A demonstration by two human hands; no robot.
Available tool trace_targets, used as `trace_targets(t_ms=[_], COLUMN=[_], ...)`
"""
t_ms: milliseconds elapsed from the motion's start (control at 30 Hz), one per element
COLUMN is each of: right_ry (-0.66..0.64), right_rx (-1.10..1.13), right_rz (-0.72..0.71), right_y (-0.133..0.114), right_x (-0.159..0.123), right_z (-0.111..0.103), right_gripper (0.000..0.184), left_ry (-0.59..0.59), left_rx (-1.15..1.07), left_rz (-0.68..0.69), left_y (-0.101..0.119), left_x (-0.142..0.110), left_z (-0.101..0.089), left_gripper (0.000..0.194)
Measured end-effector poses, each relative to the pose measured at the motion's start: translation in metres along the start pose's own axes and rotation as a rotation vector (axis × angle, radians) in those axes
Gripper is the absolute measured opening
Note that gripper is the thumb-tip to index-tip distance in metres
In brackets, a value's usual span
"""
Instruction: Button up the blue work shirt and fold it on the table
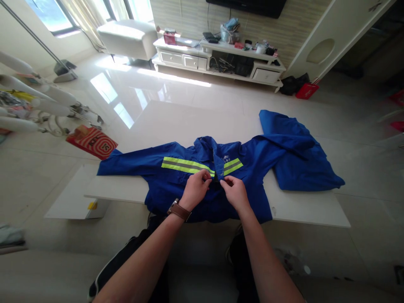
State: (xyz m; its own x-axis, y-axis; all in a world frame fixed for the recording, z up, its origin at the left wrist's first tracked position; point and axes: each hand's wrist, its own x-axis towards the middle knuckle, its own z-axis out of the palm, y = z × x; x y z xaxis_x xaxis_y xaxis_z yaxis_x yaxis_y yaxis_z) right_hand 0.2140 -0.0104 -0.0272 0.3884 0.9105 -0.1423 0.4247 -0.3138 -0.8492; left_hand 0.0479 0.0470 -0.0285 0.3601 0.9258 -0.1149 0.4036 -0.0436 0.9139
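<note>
Blue work jacket (214, 204) laid front-up across white table (304, 210). My left hand (198, 187) — fingertips narrow, pinching jacket at front opening; my right hand (236, 191) pinching opposite side, just beside. Folded blue cloth (304, 164) on table's right part — KFC bag (91, 143) by its left end.

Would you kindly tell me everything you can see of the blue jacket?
The blue jacket looks like creased cloth, with a collar, long sleeves, yellow-green chest bands split by grey, and a pale mark. It lies front up on the white table, overhanging its near edge. The left hand and right hand pinch its front edges; one sleeve seems to cross another blue cloth.
</note>
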Motion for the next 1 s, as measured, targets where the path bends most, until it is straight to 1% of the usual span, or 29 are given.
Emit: trace_targets(t_ms=[133, 267, 333, 600, 833, 1000], right_ry=[0.054, 0.001, -0.004, 0.023, 0.052, 0.06], right_rx=[0.05, 0.138, 0.15, 0.06, -0.016, -0.035], right_rz=[-0.062, -0.044, -0.032, -0.066, -0.108, -0.179], right_y=[-0.002, -0.003, -0.004, -0.013, -0.011, -0.01], right_x=[0.001, 0.0, 0.0, -0.002, -0.009, -0.01], right_z=[0.006, 0.01, 0.011, 0.011, 0.007, 0.009], right_gripper=[0.031, 0.031, 0.031, 0.029, 0.032, 0.029], left_ry=[0.009, 0.006, -0.002, 0.04, 0.036, 0.025], left_rx=[-0.078, -0.094, -0.094, -0.173, -0.168, -0.172], left_rz=[-0.013, -0.023, -0.029, 0.014, 0.018, -0.008], left_y=[0.002, 0.005, 0.006, -0.001, -0.001, 0.001], left_x=[0.001, 0.002, 0.003, 0.011, 0.007, 0.004], left_z=[0.002, 0.003, 0.003, 0.008, 0.006, 0.002], left_gripper=[0.003, 0.005, 0.006, 0.011, 0.019, 0.019])
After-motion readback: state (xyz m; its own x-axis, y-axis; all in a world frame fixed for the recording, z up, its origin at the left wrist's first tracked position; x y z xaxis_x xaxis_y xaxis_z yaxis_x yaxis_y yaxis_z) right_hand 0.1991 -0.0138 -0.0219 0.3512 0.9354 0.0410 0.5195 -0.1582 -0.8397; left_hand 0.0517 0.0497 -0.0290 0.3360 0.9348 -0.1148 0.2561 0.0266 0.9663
